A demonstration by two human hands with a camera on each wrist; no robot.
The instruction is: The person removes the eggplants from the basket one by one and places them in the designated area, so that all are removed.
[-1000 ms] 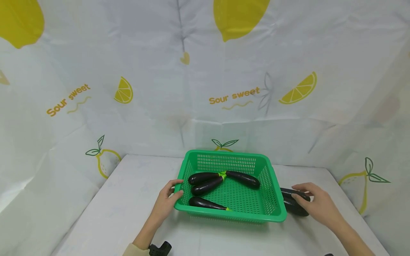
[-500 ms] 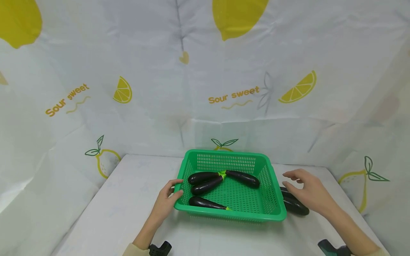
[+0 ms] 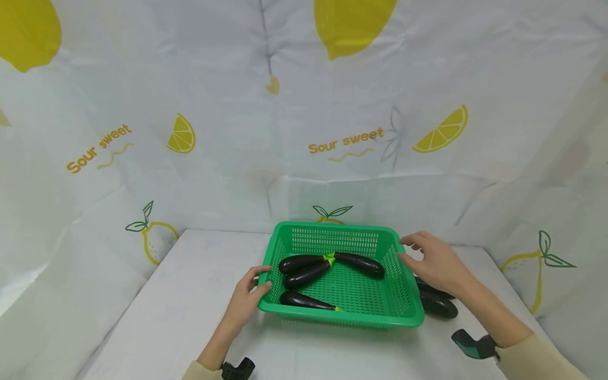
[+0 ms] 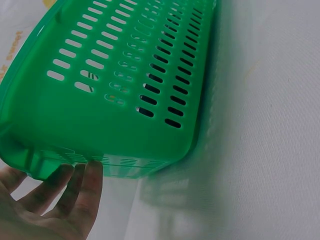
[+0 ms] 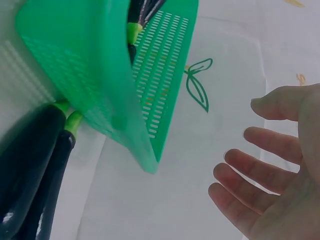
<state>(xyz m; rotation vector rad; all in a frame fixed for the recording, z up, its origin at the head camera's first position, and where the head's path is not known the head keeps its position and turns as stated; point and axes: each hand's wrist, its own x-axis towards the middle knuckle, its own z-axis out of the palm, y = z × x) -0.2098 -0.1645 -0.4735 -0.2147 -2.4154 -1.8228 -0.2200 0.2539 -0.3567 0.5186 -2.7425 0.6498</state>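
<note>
A green plastic basket point(image 3: 342, 319) with slotted walls stands on the white table. Several dark purple eggplants point(image 3: 309, 275) with green stems lie inside. At its left end, my left hand point(image 3: 243, 301) holds the rim; in the left wrist view the fingertips point(image 4: 92, 172) meet the wall just under that rim. Two more eggplants point(image 3: 439, 305) lie side by side against the basket's right outer side, stems toward it in the right wrist view. Above and behind them my right hand point(image 3: 437, 264) hovers beside the right rim, fingers loosely bent and holding nothing.
A white sheet point(image 3: 228, 174) printed with lemons and lettering hangs behind and at both sides of the table point(image 3: 176, 301). Each wrist carries a small black camera mount, such as the right mount point(image 3: 475, 345).
My right hand has let go of an eggplant beside the basket, then risen and moved left and back toward the right rim. My left hand and the basket have stayed put.
</note>
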